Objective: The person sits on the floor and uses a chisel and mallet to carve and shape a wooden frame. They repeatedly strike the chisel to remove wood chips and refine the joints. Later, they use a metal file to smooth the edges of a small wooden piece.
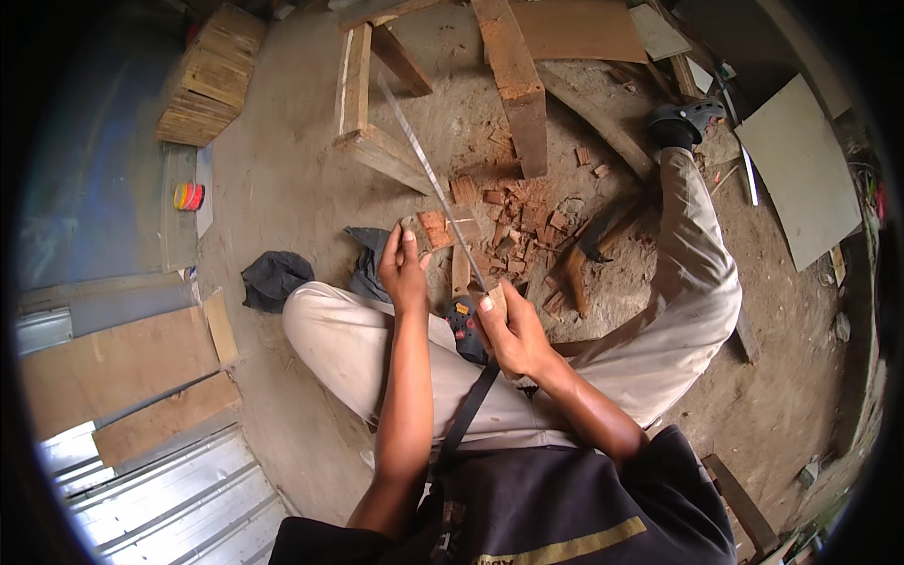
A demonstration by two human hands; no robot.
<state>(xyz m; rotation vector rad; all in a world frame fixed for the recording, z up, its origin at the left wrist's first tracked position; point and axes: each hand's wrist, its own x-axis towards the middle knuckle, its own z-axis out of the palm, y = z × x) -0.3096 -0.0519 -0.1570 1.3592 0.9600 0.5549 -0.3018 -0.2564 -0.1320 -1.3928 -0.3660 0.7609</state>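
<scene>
My right hand [516, 334] is wrapped round the light wooden handle of a long narrow blade [421, 151], thumb along the top. The blade slants up and to the left, away from me; whether it is a saw or a knife I cannot tell. A short block of reddish-brown wood [433, 229] is in my left hand [405, 266], gripped at its left end. The blade crosses the view at the block's right end, and whether they touch is unclear. Beneath, a narrow wooden piece [460, 271] lies by my foot.
Broken reddish wood chips [523, 221] cover the ground ahead. A thick timber beam [513, 85] and a wooden frame [381, 155] lie beyond. A curved branch-like wooden piece [576, 278] rests near my right leg. Dark cloth [276, 280] lies left, a stack of wood [212, 75] far left.
</scene>
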